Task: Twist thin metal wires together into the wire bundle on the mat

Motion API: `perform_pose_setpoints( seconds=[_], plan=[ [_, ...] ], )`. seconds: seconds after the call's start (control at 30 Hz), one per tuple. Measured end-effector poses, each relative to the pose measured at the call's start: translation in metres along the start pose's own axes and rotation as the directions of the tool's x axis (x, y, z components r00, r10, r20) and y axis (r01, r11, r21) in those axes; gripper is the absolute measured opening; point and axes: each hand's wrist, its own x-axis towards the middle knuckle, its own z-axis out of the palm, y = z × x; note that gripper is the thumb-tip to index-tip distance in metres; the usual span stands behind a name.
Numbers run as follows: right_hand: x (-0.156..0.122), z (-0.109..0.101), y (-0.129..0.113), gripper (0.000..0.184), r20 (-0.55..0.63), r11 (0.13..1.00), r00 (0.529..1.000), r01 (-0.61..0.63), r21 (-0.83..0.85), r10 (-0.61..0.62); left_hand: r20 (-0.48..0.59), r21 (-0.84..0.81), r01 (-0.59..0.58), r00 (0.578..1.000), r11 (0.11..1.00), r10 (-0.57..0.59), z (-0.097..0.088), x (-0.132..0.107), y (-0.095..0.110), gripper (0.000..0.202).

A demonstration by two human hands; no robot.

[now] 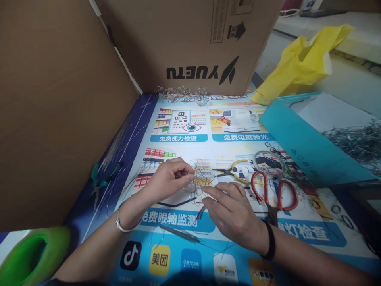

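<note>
left of the red-handled scissors (272, 214), a tangled wire piece (204, 180) is between the person's two hands. the left hand (168, 178) has its thumb and forefinger pinched together on the piece's edge farther from the scissors. the right hand (235, 214), just left of the scissors, has thumb and forefinger close together at the piece; whether those fingers grip a strand, i cannot tell. yellow-handled pliers (228, 172) lie beyond and left of the scissors, a blue box (291, 139) of wire beyond and right, teal-handled pliers (95, 179) well to the left.
</note>
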Motion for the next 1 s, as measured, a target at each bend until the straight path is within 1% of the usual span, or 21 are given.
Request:
perform_pose_setpoints(
  seconds=[0.07,0.23,0.47,0.63,0.7,0.87,1.0],
  plan=[
    [-0.0001,0.0001,0.0000,0.013,0.002,1.000,1.000,0.002,0.002,-0.002,-0.007,0.011,0.002,1.000,1.000,-0.002,0.0010,-0.0005,0.0006,0.007],
    [-0.0007,0.0007,0.0007,0.012,-0.006,1.000,1.000,0.011,0.004,-0.011,-0.024,0.037,0.065,0.998,0.997,-0.064,0.0041,-0.0011,0.0016,0.006],
    [-0.0003,-0.0003,0.0002,0.013,-0.005,1.000,1.000,0.025,-0.002,-0.025,-0.014,0.048,0.050,0.999,0.998,-0.049,0.0053,-0.0016,0.0007,0.007],
    [0.0006,-0.0008,0.0007,0.013,-0.004,1.000,1.000,0.018,0.001,-0.018,-0.025,0.068,0.039,0.999,0.997,-0.037,0.0052,-0.0016,-0.0001,0.009],
    [0.0008,-0.0002,0.0017,0.012,0.001,1.000,1.000,0.015,0.010,-0.015,-0.045,0.088,0.031,0.999,0.996,-0.028,0.0055,-0.0013,0.0001,0.010],
    [0.0022,0.0041,0.0053,0.014,-0.019,0.996,1.000,0.022,0.081,-0.021,-0.110,0.155,0.001,0.994,0.988,0.016,0.0073,-0.0002,0.0011,0.012],
    [0.0057,0.0076,0.0071,0.015,-0.052,0.977,0.999,0.016,0.211,-0.005,-0.164,0.247,-0.030,0.984,0.969,0.072,0.0084,0.0008,0.0021,0.011]
  ],
)
